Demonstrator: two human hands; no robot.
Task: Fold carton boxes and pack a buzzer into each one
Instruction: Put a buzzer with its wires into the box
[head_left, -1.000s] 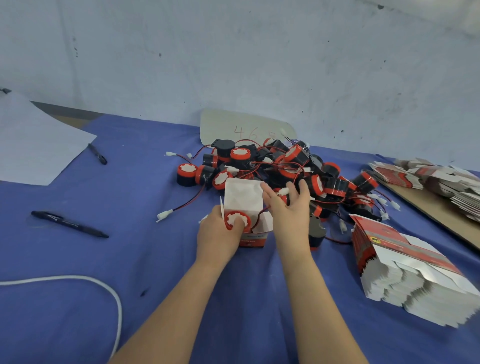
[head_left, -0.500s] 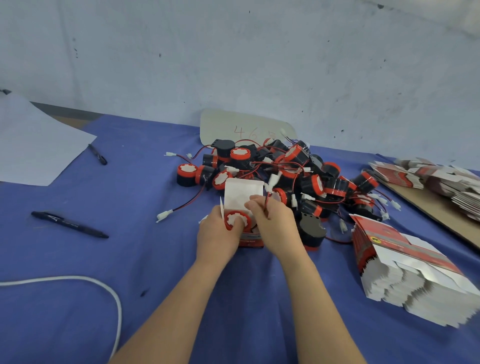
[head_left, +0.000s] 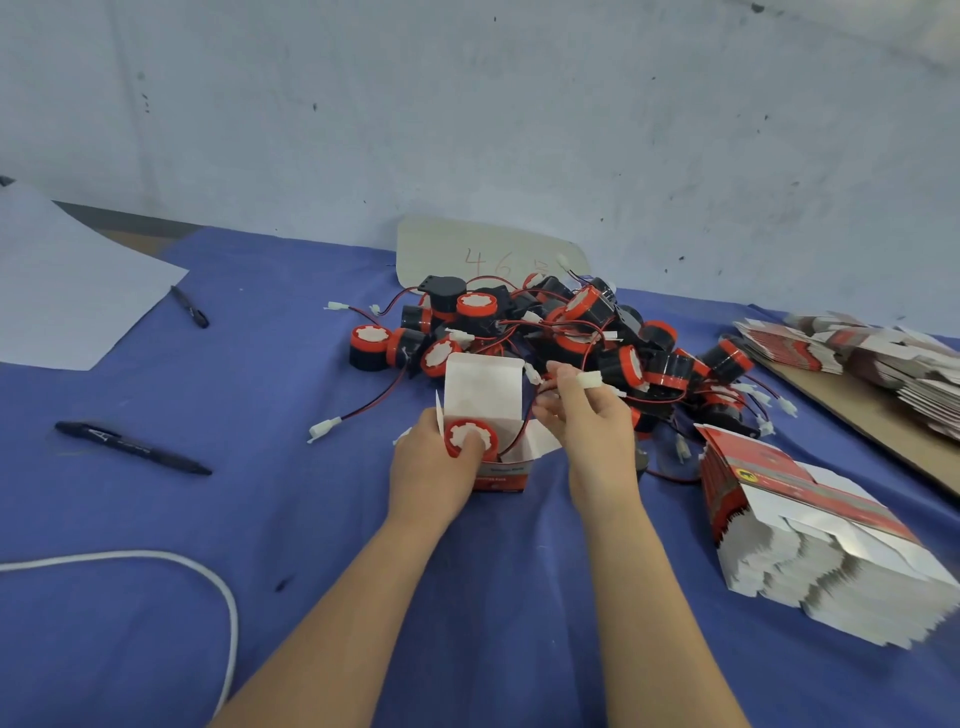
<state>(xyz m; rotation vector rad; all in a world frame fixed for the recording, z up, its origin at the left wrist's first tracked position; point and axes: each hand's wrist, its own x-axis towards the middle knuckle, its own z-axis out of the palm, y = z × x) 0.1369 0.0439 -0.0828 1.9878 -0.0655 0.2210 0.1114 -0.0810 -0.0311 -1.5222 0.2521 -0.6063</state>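
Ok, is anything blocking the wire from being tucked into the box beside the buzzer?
Nothing visible does. The lid flap of the carton box stands upright behind, and the wire runs from the opening to the right hand pinching it. The buzzer held down by the left hand fills most of the opening, leaving little room.

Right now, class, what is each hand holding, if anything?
Left hand: grips the carton box, thumb pressing the buzzer inside.
Right hand: pinches the buzzer's wire.

Illumination is even, diffuse and moderately bright. Shadows are faint. Wide-angle distortion curves the edges. The far-right flat cartons (head_left: 883, 358) appear blurred.
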